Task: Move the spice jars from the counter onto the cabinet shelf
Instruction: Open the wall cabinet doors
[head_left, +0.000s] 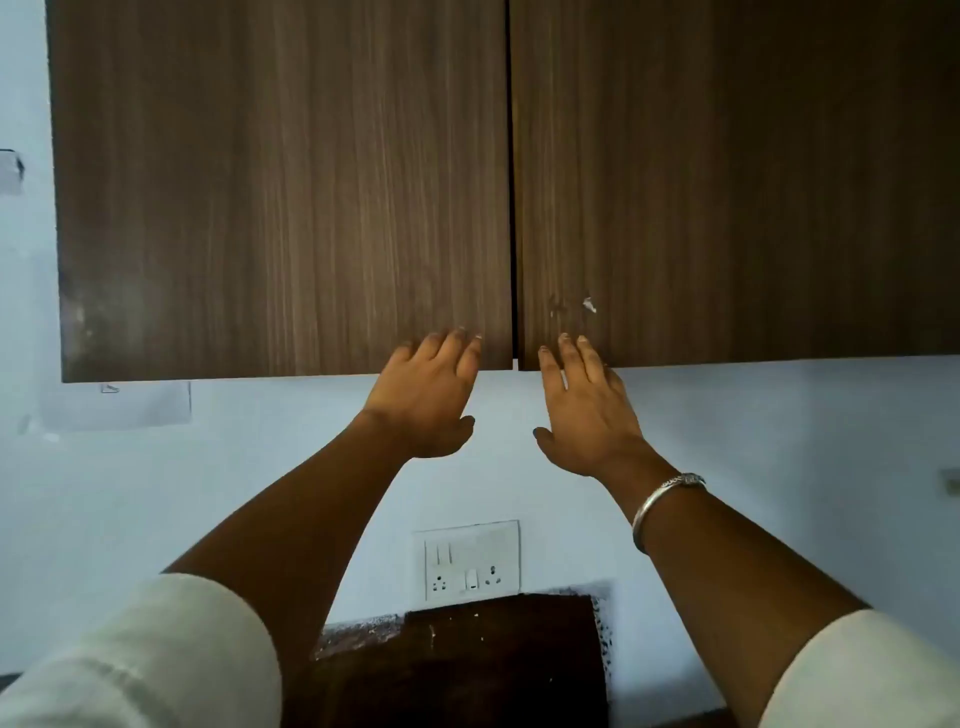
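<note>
Both left hand (426, 400) and right hand (587, 410), fingers straight, reach cabinet doors' (280, 208) lower edges.

My view: a wall cabinet (363, 104) above, pale wall (779, 441) below.
I face two closed brown wood-grain doors, the left door (280, 182) and the right door (727, 182), which meet at a thin dark gap. The right one has a small white chip (589, 305). Beneath them, the bluish wall carries a white switch-and-socket plate (470, 561), a sheet of paper (119, 410) at left and a dark speckled slab (467, 665) lowest. The light is soft and dim.
</note>
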